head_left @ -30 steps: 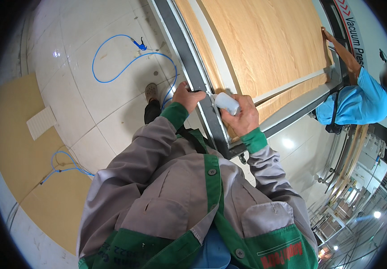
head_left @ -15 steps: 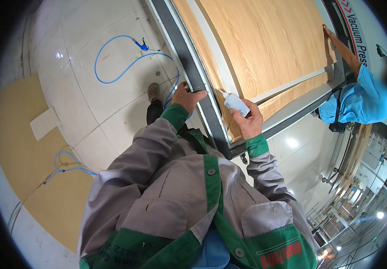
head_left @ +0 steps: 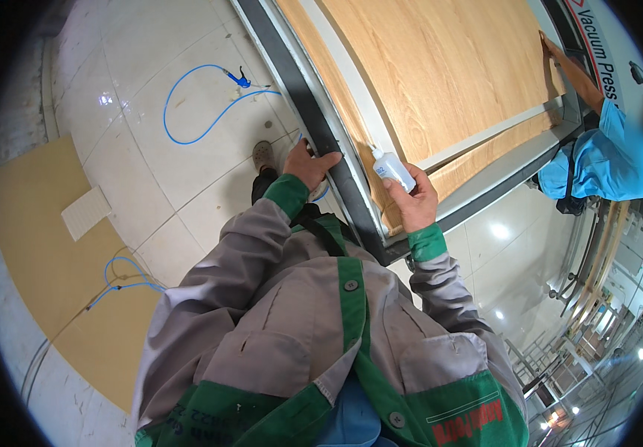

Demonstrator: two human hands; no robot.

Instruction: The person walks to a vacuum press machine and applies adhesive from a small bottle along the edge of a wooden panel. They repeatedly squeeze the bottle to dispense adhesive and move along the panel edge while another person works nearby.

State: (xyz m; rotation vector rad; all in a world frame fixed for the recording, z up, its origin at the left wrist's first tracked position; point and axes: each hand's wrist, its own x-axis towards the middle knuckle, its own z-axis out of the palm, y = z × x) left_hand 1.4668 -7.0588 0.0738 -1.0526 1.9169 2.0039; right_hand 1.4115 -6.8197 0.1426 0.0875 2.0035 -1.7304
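Note:
My right hand (head_left: 417, 200) is closed around a small white squeeze bottle (head_left: 394, 170) with a narrow nozzle. The nozzle points up and left, over a wood-grain strip (head_left: 359, 153) along the near-left side of a press bed; whether it touches the strip I cannot tell. My left hand (head_left: 309, 165) grips the dark metal frame (head_left: 292, 78) of that bed, thumb on top and fingers at the outer side. Inside the frame lies a large wood-grain panel (head_left: 441, 74). Another wood-grain strip (head_left: 478, 160) runs along its lower side.
Across the bed, a person in a blue shirt (head_left: 601, 160) has one hand on the panel's far edge. A blue air hose with a blow gun (head_left: 239, 77) lies on the tiled floor at left. Brown sheeting (head_left: 46, 223) covers the floor farther left, with a pale ribbed piece (head_left: 87, 213) on it.
The whole view has shifted slightly. Both hands keep their grips, and the bottle stays over the strip with little visible movement.

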